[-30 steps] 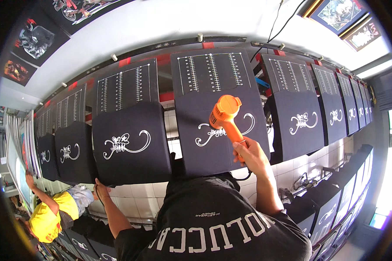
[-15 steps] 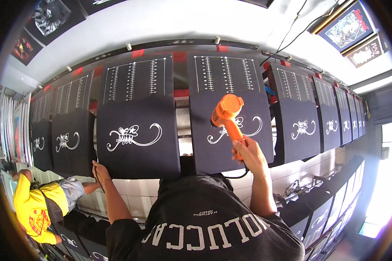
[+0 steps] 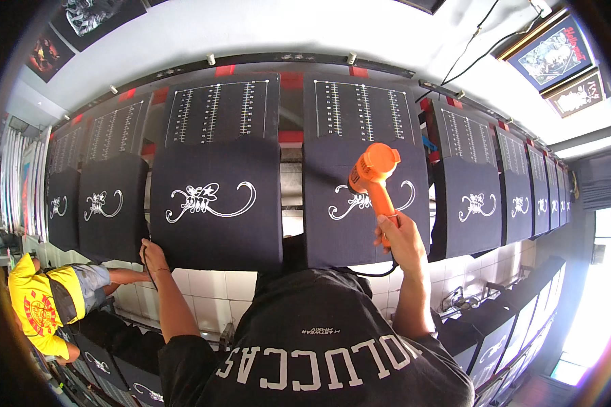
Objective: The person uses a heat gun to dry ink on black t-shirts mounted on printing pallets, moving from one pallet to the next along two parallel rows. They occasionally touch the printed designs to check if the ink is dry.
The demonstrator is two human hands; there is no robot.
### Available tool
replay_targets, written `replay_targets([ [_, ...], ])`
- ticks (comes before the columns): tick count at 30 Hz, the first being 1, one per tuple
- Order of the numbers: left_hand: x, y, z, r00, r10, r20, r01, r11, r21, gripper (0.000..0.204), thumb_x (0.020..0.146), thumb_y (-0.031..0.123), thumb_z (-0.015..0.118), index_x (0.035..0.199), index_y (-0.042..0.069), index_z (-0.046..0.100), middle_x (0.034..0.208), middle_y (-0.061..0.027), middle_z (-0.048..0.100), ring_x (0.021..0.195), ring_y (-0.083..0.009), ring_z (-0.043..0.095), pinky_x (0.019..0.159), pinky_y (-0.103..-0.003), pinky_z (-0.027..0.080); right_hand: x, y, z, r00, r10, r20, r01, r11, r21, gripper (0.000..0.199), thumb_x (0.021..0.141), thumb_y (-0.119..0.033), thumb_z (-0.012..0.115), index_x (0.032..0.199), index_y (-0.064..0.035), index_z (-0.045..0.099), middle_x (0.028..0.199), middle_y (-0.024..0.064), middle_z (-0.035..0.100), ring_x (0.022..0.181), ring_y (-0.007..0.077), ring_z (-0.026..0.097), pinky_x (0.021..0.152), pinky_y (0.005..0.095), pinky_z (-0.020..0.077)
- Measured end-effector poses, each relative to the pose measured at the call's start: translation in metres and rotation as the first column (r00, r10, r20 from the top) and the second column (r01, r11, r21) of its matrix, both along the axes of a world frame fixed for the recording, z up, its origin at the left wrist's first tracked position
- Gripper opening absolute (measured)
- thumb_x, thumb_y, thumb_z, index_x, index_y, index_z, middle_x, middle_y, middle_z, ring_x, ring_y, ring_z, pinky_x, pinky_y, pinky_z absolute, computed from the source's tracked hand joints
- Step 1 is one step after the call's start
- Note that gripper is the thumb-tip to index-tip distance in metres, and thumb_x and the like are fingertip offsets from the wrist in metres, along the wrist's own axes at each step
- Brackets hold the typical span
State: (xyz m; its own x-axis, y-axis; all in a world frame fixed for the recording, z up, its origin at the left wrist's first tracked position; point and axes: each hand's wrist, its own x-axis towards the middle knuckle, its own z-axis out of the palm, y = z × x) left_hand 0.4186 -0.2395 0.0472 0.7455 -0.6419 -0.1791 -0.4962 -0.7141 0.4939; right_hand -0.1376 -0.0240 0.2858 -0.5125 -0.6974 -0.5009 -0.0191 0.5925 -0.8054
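My right hand [image 3: 404,241] is wrapped round the handle of an orange hair dryer [image 3: 380,164]. The dryer's head hangs over a black cloth [image 3: 329,241] stretched on a board, covering part of the cloth's white print [image 3: 406,197] with curled ends. A dark power cord runs from the handle's lower end. Off to the left, my left hand [image 3: 154,258] is closed on a thin black cord [image 3: 146,263], beside the front corner of the neighbouring black cloth [image 3: 214,237]. That cloth bears the same white print in full view.
Printing boards [image 3: 246,112] with white ruled scales stand in a long row on both sides. More cloth-covered boards [image 3: 502,319] are behind me. At the lower left is a person in a yellow shirt [image 3: 44,305]. Flat frames [image 3: 24,183] stand at the far left.
My right hand and the dryer have shifted slightly right across the print. The view has moved a little as well. My left hand keeps hold of the cord.
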Motion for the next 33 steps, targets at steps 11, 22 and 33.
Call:
replay_targets([
  [11,-0.002,0.002,0.003,0.998,0.003,0.057,-0.004,1.0,0.006,0.064,0.095,0.051,0.034,0.122,0.0,0.062,0.129,-0.0221,0.058,0.118,-0.0392,0.055,0.102,-0.044,0.04,-0.013,0.035,-0.009,0.993,-0.114,-0.007,0.114,0.993,-0.035,0.03,0.094,-0.028,0.059,0.101,0.0004,0.059,0.075,0.0027,0.059,0.059,0.0091,0.059,0.047,0.0222,0.0446],
  [22,0.009,0.002,-0.008,1.0,0.021,0.008,-0.02,1.0,-0.019,0.067,0.094,0.052,0.034,0.127,-0.001,0.057,0.135,-0.022,0.054,0.123,-0.0377,0.051,0.106,-0.041,0.035,-0.005,0.037,0.0,0.998,-0.041,0.055,0.042,0.999,-0.015,0.027,0.093,-0.027,0.06,0.098,-0.0001,0.058,0.075,0.0017,0.059,0.059,0.0082,0.059,0.047,0.0217,0.0441],
  [33,0.025,0.0,-0.02,0.997,0.021,0.08,-0.022,1.0,0.01,0.065,0.094,0.05,0.034,0.114,-0.003,0.065,0.12,-0.0243,0.063,0.112,-0.0412,0.058,0.099,-0.044,0.041,-0.007,0.043,0.002,0.993,-0.037,0.113,0.04,0.999,-0.023,0.025,0.093,-0.023,0.058,0.099,0.0013,0.058,0.074,0.003,0.058,0.059,0.0094,0.06,0.048,0.0223,0.0452],
])
